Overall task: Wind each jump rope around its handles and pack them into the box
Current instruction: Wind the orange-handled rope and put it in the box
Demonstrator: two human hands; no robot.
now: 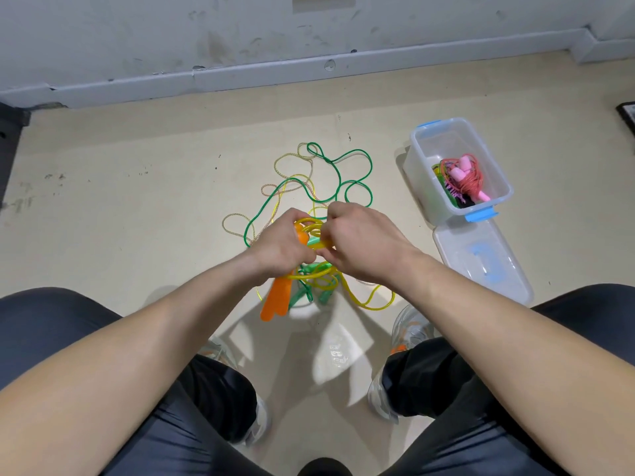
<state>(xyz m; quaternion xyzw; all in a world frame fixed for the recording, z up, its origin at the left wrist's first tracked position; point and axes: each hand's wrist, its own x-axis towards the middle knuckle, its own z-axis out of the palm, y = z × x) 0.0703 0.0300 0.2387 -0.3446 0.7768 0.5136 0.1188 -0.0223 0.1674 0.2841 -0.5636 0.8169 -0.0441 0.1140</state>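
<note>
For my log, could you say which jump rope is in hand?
The yellow rope: left hand grips its orange handles, right hand its cord. Green rope and speckled rope lie loose; pink rope is in the box.

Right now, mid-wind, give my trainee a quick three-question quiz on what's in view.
1. Fill in: the pink jump rope lies ___ the clear box.
2. Which rope loops round the orange handles? A green, B yellow, C pink.
3. True or false: the lid is clipped onto the box.
Key: 1 inside. 2 B, the yellow rope. 3 false; the lid lies on the floor beside the box.
</note>
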